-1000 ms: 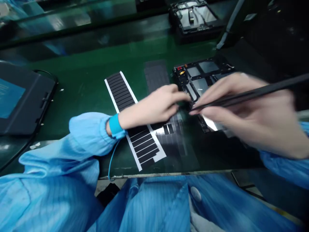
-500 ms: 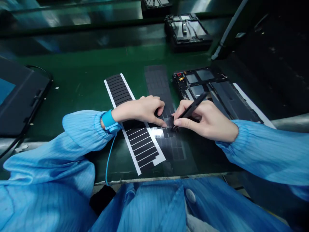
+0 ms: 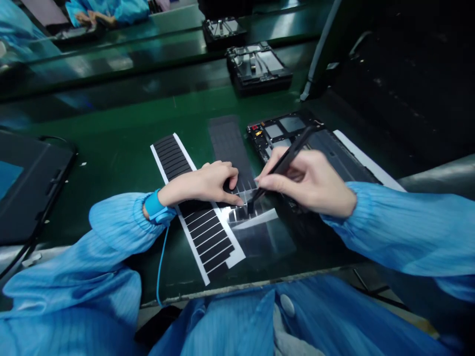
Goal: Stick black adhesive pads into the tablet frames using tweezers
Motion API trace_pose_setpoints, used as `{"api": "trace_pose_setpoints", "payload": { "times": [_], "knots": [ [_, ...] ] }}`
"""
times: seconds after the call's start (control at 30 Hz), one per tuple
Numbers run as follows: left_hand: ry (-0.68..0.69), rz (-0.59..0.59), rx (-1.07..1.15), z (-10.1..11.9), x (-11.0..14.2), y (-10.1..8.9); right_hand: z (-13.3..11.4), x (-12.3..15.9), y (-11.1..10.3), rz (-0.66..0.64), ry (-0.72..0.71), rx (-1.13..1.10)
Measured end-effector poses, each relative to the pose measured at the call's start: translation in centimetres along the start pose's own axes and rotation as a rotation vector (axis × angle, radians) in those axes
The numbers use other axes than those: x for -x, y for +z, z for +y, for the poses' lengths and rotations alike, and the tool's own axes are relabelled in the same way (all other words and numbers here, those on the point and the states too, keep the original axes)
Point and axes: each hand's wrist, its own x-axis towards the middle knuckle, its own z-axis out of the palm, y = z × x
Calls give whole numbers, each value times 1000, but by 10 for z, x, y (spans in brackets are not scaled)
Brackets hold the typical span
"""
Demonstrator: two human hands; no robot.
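My right hand (image 3: 309, 180) is closed on black tweezers (image 3: 285, 158), whose tips touch a small black square on a dark sheet of sticker squares (image 3: 232, 148). My left hand (image 3: 206, 183) lies curled beside the tips, with the index finger pressing down on that sheet. Under my left wrist runs a white backing strip with black bars (image 3: 202, 225). An opened device frame (image 3: 282, 131) sits just beyond my right hand on the green belt (image 3: 122, 143).
A dark device with a blue screen (image 3: 25, 183) lies at the left edge. Two more opened frames in black trays (image 3: 258, 66) stand farther up the belt. A dark flat panel with a white edge (image 3: 356, 155) lies to the right. Another person's blue sleeves (image 3: 107, 10) show at top left.
My right hand came down from over the device frame to the dark sheet, and the tweezer tips now touch a square. My left hand drew back slightly onto the sheet. The view tilted up.
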Motion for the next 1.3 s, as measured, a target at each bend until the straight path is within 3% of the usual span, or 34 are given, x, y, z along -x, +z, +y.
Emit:
{"api": "trace_pose_setpoints", "payload": {
  "times": [0.07,0.13,0.3,0.37,0.47,0.63,0.97,1.13,1.3],
  "knots": [
    [-9,14,56,5,1,-2,-6,-4,-17,127,53,-15],
    [-8,102,171,13,2,-1,-4,-8,-33,154,121,-29],
    [178,565,282,37,-2,21,30,-19,-37,-123,408,-188],
    [254,653,251,39,-5,33,41,-24,-30,-144,416,-203],
    [280,665,219,35,-10,45,47,-28,-24,-124,361,-157],
    [284,712,190,33,-10,47,44,-28,-24,-64,360,-125],
    [413,611,118,35,-8,42,48,-28,-23,-31,346,-148],
    [439,504,-100,36,-6,42,47,-27,-21,2,308,-83],
    [373,514,-291,40,-5,46,46,-26,-20,50,302,-102]
  ]
}}
